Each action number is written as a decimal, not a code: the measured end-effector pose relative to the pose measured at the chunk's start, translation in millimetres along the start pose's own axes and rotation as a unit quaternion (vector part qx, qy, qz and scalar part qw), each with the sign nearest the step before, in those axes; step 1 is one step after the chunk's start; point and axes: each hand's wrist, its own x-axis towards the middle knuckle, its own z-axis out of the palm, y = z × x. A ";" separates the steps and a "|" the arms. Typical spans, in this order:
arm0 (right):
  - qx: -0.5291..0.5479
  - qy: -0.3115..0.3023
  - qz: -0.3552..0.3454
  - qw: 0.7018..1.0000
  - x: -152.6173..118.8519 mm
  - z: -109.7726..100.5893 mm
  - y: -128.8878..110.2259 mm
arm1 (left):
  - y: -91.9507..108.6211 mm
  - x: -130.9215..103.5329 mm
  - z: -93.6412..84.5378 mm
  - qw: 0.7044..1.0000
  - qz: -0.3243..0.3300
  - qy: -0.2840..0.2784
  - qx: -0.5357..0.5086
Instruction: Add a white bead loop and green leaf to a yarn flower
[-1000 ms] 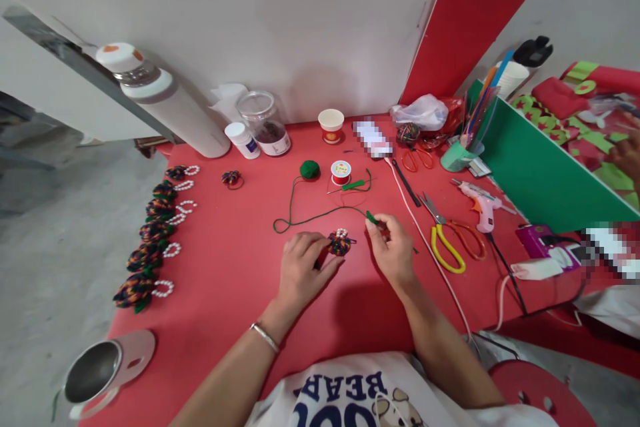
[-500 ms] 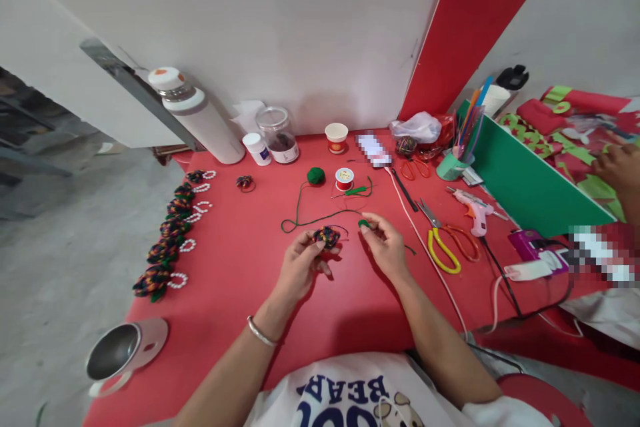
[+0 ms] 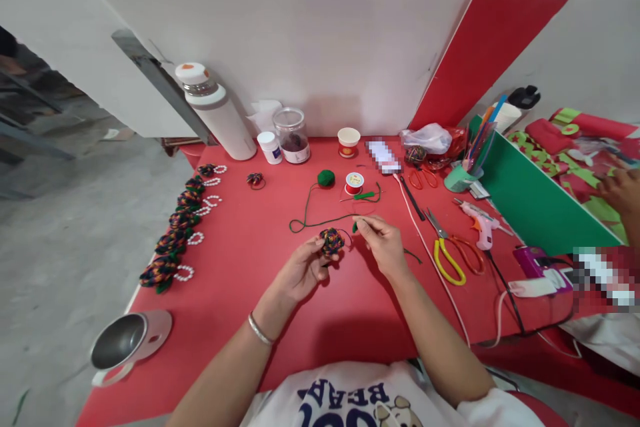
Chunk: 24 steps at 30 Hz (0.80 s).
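Note:
My left hand [image 3: 301, 271] pinches a multicoloured crocheted flower [image 3: 332, 241] by its edge, its spiral face turned up and a dark yarn tail sticking out on the right. Close by on the right, my right hand [image 3: 383, 244] is closed on a small green crocheted piece [image 3: 355, 226], partly covered by the fingers. Green yarn [image 3: 320, 225] runs from near that piece in a loop across the table to a green yarn ball [image 3: 326, 178]. Beyond the hands lie a green-handled crochet hook [image 3: 365, 196] and a spool of red thread [image 3: 355, 183].
Finished flowers with bead loops [image 3: 171, 242] line the left edge, above a steel mug [image 3: 131, 345]. Along the back stand a thermos [image 3: 220, 117], jar [image 3: 292, 137] and paper cup [image 3: 349, 143]. Scissors [image 3: 450, 260] and a glue gun [image 3: 483, 223] lie right. Another person's hand [image 3: 620, 183] is far right.
The multicoloured flower has turned so its spiral face shows more. My right hand has come slightly nearer to it, and the green piece is tilted more upright. The camera view has shifted.

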 end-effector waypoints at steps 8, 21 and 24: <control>-0.039 0.034 -0.043 0.998 -8.3 9.3 -2.3 | -12.5 1.3 -0.2 0.989 0.069 0.014 0.132; -0.138 0.030 -0.152 0.978 -19.0 -2.2 -12.9 | -19.5 -9.9 11.6 0.803 0.326 0.081 0.492; -0.151 0.017 -0.173 0.973 -22.1 -2.1 -13.5 | -18.3 -10.4 11.8 0.806 0.347 0.062 0.476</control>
